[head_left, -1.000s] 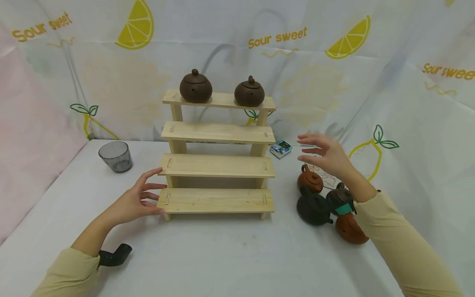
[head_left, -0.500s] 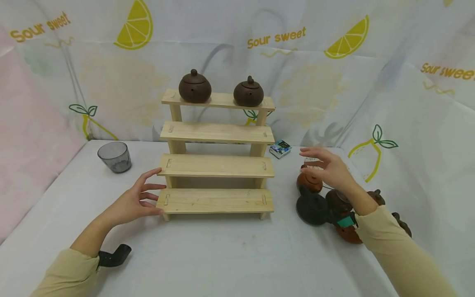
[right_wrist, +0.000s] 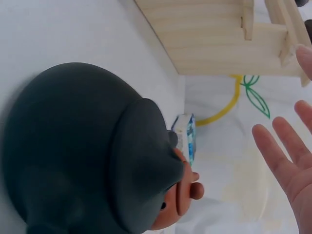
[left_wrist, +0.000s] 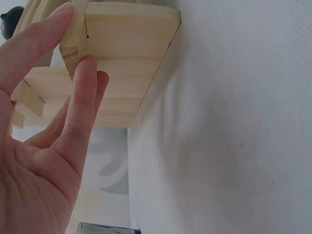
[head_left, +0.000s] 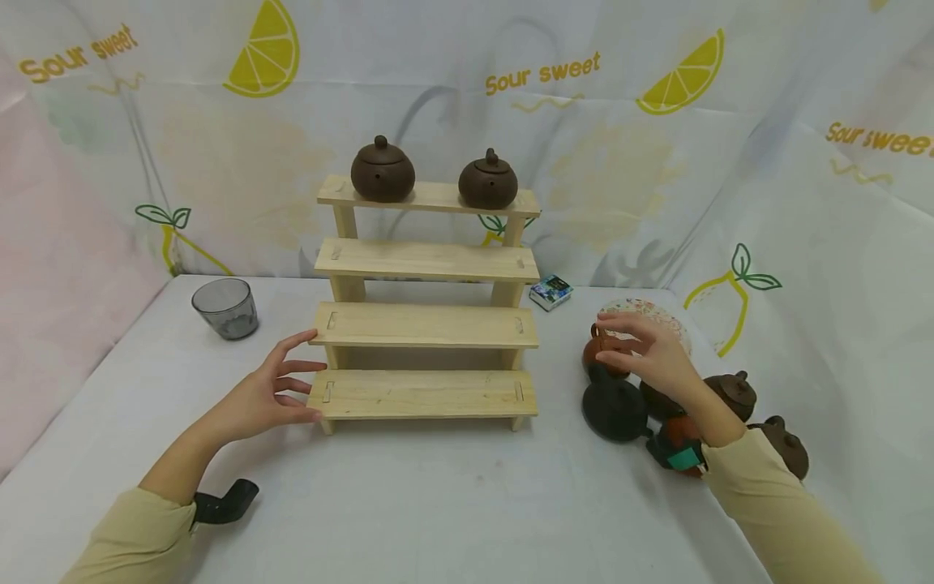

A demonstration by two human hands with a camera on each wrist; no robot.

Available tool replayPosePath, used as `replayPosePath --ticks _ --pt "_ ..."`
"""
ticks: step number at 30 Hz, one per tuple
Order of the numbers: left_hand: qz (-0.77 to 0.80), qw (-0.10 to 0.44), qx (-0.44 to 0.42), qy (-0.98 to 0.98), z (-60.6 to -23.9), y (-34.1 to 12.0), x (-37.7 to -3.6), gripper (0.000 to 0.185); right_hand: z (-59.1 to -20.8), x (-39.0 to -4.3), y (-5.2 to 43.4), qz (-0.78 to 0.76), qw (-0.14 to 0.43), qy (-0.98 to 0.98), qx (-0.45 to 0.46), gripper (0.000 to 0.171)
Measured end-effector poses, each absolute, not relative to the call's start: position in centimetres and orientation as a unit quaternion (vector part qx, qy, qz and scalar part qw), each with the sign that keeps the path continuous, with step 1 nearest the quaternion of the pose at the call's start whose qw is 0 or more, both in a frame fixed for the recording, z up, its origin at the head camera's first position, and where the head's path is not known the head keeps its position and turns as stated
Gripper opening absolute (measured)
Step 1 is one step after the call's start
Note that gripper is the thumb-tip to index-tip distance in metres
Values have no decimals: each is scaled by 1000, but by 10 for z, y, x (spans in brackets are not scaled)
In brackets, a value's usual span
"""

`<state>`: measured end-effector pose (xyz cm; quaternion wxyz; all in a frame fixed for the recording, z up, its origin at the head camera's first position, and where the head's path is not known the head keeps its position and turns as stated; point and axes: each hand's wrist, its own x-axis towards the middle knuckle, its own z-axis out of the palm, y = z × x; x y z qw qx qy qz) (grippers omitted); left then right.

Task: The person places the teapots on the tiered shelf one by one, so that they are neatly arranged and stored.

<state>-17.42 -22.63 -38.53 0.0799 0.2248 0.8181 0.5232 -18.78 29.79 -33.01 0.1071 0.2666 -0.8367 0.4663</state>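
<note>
A four-tier wooden display stand [head_left: 426, 324] stands mid-table, with two dark brown teapots [head_left: 383, 172] on its top shelf. My left hand [head_left: 255, 397] touches the stand's left side, fingers spread and fairly straight. In the left wrist view its fingertips meet the end of a shelf board [left_wrist: 73, 36]. My right hand [head_left: 657, 357] hovers over a small reddish-brown teapot [head_left: 597, 363], fingers apart and holding nothing. A black teapot [head_left: 615, 410] sits just in front of that one and looms large in the right wrist view. More teapots are partly hidden under my right forearm.
Brown teapots [head_left: 786, 446] line the table's right side. A patterned round plate [head_left: 638, 305] lies behind the right hand. A small box-like item [head_left: 550, 292] sits right of the stand, and a grey glass cup [head_left: 226, 308] stands at the left. A printed cloth hangs behind.
My right hand has come down from beside the box-like item to over the reddish-brown teapot, uncovering the plate and more teapots at the right. The left hand stays at the stand.
</note>
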Motion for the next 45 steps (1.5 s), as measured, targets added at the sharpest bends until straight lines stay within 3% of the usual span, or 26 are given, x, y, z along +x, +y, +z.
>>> replayPosePath --ticks 37,45 --pt "519 84 223 821 -383 -226 -174 107 -372 -158 323 432 59 -876 206 40" --pt "514 82 225 824 -383 -226 -175 107 -371 -152 324 385 12 -909 159 43"
